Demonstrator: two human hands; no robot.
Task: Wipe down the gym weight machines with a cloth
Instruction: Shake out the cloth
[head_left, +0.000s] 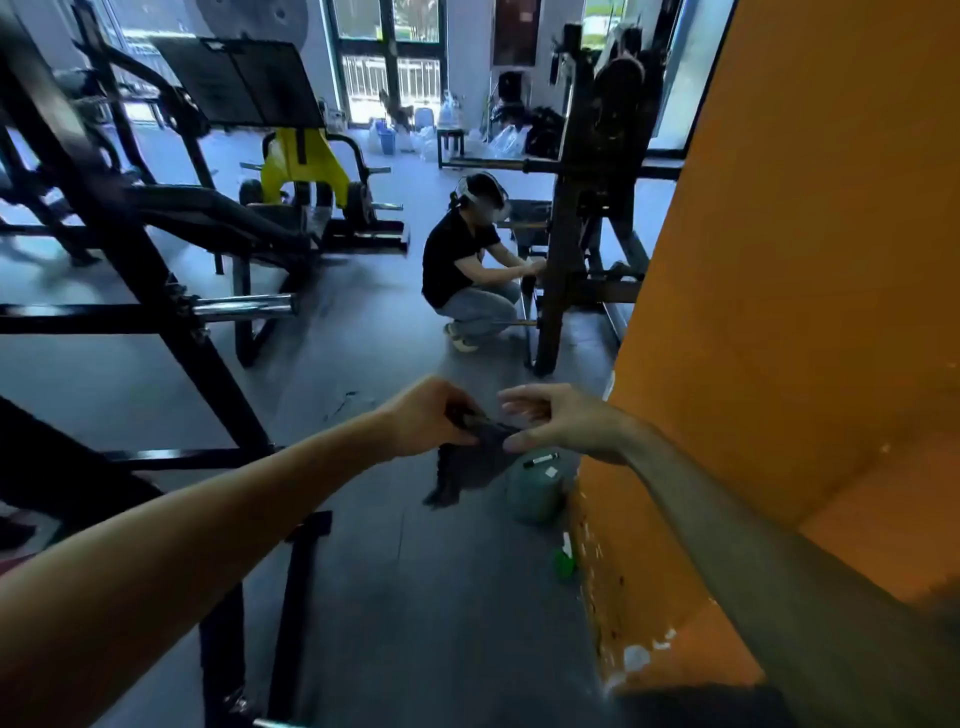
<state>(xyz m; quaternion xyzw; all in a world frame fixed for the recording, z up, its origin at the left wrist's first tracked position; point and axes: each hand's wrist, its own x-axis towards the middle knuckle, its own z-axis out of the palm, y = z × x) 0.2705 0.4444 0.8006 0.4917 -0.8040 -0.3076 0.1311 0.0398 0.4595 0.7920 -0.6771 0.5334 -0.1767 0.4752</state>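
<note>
Tall orange wall panel (789, 249) along the right. Black steel weight machine frame (130, 249) filling the left, chrome bar end jutting out. Crouching person in black shirt (460, 260) at a dark rack beyond. Dark grey cloth (467, 462) hanging mid-air above the floor, gripped by left hand (426, 418). Right hand (563, 423) beside it, fingers loosely extended, thumb touching the cloth's edge.

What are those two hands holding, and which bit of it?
The left hand grips a dark cloth by its bunched top edge, and the rest hangs down. The right hand touches that same top edge with loosely spread fingers.
</note>
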